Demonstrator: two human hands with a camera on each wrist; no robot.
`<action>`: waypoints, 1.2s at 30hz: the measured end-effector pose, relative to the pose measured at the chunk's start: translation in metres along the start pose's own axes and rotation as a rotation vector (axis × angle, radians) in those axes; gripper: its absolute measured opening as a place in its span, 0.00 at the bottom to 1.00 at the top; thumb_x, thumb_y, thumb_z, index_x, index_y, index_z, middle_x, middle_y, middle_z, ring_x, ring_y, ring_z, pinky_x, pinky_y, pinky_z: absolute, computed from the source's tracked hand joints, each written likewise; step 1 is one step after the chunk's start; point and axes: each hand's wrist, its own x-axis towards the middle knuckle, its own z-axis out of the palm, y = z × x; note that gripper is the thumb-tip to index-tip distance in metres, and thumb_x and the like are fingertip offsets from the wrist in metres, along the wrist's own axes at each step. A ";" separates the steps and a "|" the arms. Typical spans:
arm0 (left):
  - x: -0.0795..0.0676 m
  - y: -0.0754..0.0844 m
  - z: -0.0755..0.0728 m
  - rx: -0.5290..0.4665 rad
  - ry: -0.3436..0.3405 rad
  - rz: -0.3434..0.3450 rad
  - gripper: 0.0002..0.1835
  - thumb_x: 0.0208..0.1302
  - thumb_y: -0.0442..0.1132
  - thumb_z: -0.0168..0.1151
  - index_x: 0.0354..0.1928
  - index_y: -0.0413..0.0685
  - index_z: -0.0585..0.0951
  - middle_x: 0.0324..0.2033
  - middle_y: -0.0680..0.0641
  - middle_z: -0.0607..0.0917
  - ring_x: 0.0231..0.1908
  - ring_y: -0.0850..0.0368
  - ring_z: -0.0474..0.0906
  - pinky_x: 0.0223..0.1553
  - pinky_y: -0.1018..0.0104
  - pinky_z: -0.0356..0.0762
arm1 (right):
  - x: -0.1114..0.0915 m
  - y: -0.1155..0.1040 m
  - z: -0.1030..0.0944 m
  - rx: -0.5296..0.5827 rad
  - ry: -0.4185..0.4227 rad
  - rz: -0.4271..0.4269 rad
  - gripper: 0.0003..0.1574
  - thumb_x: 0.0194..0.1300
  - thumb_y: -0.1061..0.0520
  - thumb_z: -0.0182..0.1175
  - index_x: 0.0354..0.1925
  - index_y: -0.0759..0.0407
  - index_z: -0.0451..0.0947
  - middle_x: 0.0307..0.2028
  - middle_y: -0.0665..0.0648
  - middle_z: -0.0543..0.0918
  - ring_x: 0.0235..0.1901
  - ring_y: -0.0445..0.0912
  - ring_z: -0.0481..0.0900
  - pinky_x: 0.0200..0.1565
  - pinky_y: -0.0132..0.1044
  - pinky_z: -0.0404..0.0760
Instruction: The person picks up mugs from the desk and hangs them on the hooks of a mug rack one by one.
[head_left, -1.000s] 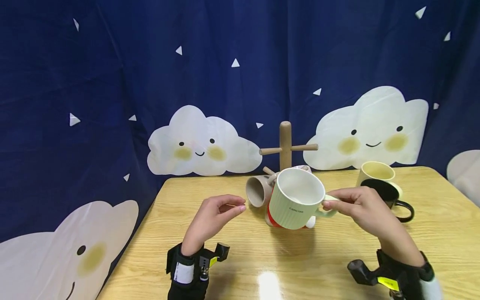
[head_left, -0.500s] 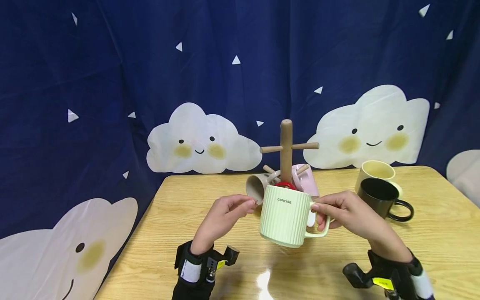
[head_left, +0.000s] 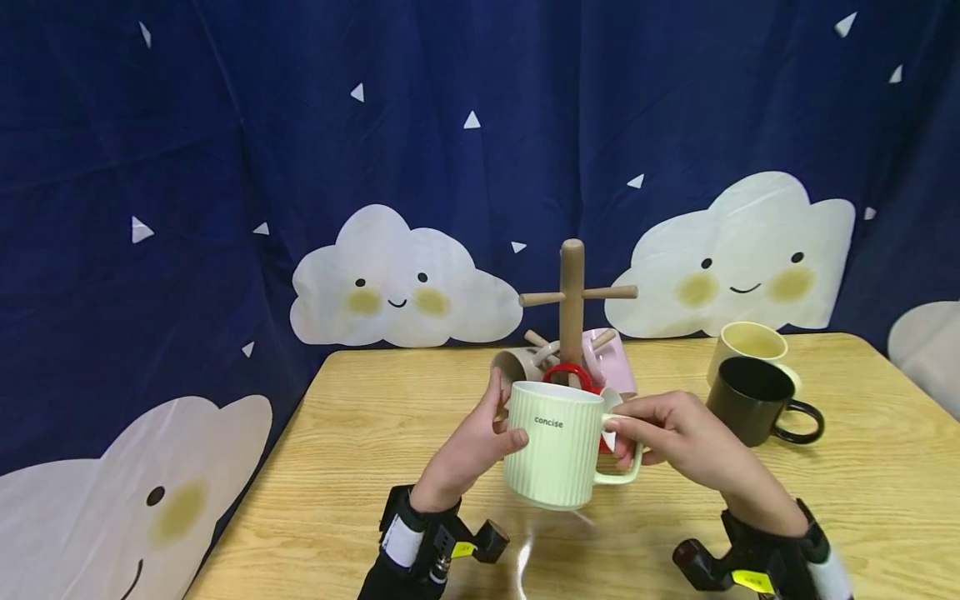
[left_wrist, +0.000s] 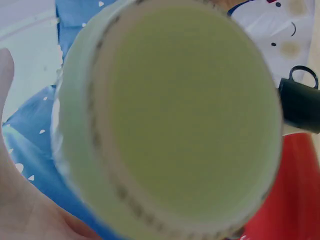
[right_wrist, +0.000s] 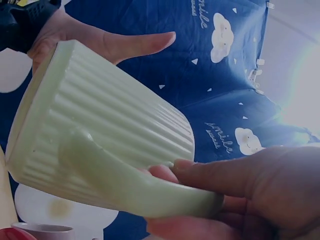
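A pale green ribbed mug marked "concise" is held up over the table, upright in the head view. My right hand pinches its handle between thumb and fingers, also seen in the right wrist view around the handle. My left hand is spread at the mug's left side, its thumb overlapping the wall in the head view. In the right wrist view that thumb points straight out, and the mug hides the other fingers. The mug's round base fills the left wrist view.
Behind the mug stands a wooden mug tree with bare upper pegs. A greyish mug, a pink mug and a red mug are around its lower part. A black mug and a cream mug stand at right.
The green mug has come lower and slightly left, turning from tilted with its inside showing to upright. My left hand has moved right to its side, its fingers spreading apart.
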 end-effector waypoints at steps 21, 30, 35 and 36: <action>0.011 -0.003 0.017 0.031 0.110 0.022 0.30 0.43 0.40 0.69 0.52 0.53 0.70 0.43 0.45 0.80 0.39 0.51 0.78 0.37 0.56 0.79 | 0.004 0.004 -0.002 0.040 -0.070 0.059 0.19 0.62 0.49 0.51 0.37 0.63 0.78 0.25 0.57 0.80 0.28 0.46 0.77 0.32 0.38 0.81; 0.001 0.004 -0.001 0.028 0.249 -0.026 0.36 0.44 0.42 0.68 0.56 0.49 0.62 0.45 0.40 0.76 0.41 0.49 0.76 0.39 0.53 0.78 | -0.020 0.028 -0.058 0.020 0.120 0.067 0.25 0.68 0.54 0.41 0.45 0.75 0.72 0.34 0.56 0.84 0.35 0.45 0.80 0.35 0.34 0.80; -0.003 0.006 -0.010 0.019 0.333 -0.037 0.36 0.44 0.43 0.68 0.56 0.49 0.63 0.45 0.40 0.76 0.40 0.49 0.77 0.39 0.54 0.77 | -0.034 0.040 -0.082 0.007 0.173 0.034 0.22 0.68 0.57 0.40 0.45 0.76 0.70 0.33 0.48 0.84 0.35 0.46 0.81 0.35 0.31 0.80; -0.003 0.006 -0.011 0.013 0.338 -0.033 0.36 0.44 0.43 0.68 0.56 0.49 0.63 0.46 0.40 0.76 0.40 0.49 0.77 0.39 0.54 0.77 | -0.035 0.042 -0.084 0.001 0.178 0.036 0.22 0.68 0.57 0.40 0.45 0.76 0.71 0.33 0.48 0.84 0.35 0.46 0.81 0.35 0.30 0.79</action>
